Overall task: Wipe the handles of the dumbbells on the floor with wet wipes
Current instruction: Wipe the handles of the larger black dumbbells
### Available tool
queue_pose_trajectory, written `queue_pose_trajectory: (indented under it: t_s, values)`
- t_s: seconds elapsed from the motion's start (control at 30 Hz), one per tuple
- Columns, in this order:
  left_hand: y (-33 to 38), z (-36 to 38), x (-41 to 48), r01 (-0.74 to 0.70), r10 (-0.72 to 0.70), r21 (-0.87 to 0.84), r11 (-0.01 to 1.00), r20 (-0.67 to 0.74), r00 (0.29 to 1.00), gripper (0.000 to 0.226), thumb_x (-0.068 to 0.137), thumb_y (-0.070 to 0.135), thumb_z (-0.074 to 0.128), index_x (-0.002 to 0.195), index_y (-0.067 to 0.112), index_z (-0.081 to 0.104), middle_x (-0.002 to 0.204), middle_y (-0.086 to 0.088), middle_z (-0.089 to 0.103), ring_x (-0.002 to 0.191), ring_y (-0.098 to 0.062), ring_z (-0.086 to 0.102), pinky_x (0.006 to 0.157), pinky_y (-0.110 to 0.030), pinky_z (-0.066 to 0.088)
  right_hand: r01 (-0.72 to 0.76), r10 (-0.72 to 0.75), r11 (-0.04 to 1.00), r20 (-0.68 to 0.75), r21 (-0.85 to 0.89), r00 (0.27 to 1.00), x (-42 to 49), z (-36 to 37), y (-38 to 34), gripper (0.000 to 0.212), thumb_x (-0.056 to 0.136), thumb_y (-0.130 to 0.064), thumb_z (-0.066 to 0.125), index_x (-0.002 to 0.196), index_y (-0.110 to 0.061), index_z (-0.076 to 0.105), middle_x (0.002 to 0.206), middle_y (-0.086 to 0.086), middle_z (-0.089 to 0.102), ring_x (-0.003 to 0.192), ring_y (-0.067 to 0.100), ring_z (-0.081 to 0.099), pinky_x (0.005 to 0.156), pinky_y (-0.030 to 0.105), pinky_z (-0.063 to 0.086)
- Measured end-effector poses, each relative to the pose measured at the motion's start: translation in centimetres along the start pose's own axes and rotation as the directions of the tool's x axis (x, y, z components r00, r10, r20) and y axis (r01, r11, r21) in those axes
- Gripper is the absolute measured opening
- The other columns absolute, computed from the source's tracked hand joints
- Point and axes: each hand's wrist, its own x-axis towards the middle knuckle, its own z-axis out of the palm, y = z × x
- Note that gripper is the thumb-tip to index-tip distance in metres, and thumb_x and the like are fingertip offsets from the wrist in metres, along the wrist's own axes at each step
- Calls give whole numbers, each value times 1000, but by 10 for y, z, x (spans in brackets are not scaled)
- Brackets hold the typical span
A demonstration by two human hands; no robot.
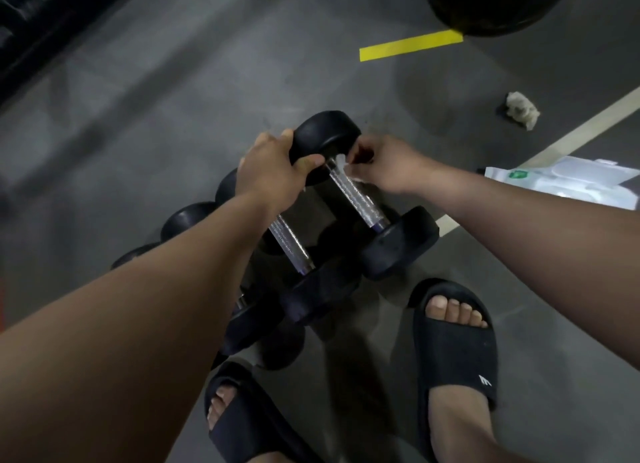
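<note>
Dumbbell (349,189): mid floor (173,99), far head under left hand (273,171), near head just behind right slipper (453,338).
Wet wipe (341,163): on far end of handle, pinched by right hand (384,164).
Other dumbbells (291,248): rowed just left, partly under left forearm.
Wipes pack (561,182): right edge of floor, behind right forearm.
Crumpled wipe (521,109): behind pack, well apart from dumbbells.
Tape strip (410,45): farther back, left of crumpled wipe.
Left slipper (242,421): near edge, before the row.

The dark grey floor (173,99) carries a row of black dumbbells (311,289), a crumpled wipe (521,111) off to their right, a white wipes pack (568,182) beside a pale line (571,137), and a yellow tape strip (410,46).
</note>
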Motion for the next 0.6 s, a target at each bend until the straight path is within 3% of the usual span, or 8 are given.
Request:
queue_pose_trajectory:
  t_s: [0.17,0.3,0.4,0.47,0.6]
  values:
    - [6,2,3,-33,35,46,998,-39,999,49,90,64,54,114,21,56,103,-3,43,104,-32,54,91,-46,48,59,21,965,300,-254,954,-30,-28,13,9,85,-25,77,88,-24,69,83,-7,69,74,9,60,71,24,46]
    - [36,5,24,-80,72,-83,993,-89,993,46,85,65,63,116,30,66,109,-4,52,110,-23,54,88,-33,42,-62,73,992,101,-107,992,-36,-41,27,11,84,-24,78,90,-20,69,78,-12,67,66,3,59,62,9,43]
    - [54,9,37,-183,162,-182,966,-126,979,67,88,54,68,144,22,52,134,-10,54,128,-26,49,102,-24,33,-76,76,997,4,1,997,-33,-50,29,12,85,-20,77,93,-17,69,80,-6,69,67,6,62,67,18,49]
    - [54,15,39,-183,146,-249,951,-160,976,70,91,48,68,150,18,45,140,-7,47,131,-23,46,101,-17,28,-50,49,998,-15,-41,999,-30,-59,30,13,84,-22,77,94,-19,69,83,-4,69,71,8,61,70,22,49]
    - [54,33,42,-120,94,-332,936,-95,991,64,94,45,63,150,21,42,142,-6,47,131,-22,47,100,-21,32,21,-32,989,-74,-145,997,-18,-72,30,9,86,-30,75,90,-24,70,83,-5,67,75,11,61,73,25,46]
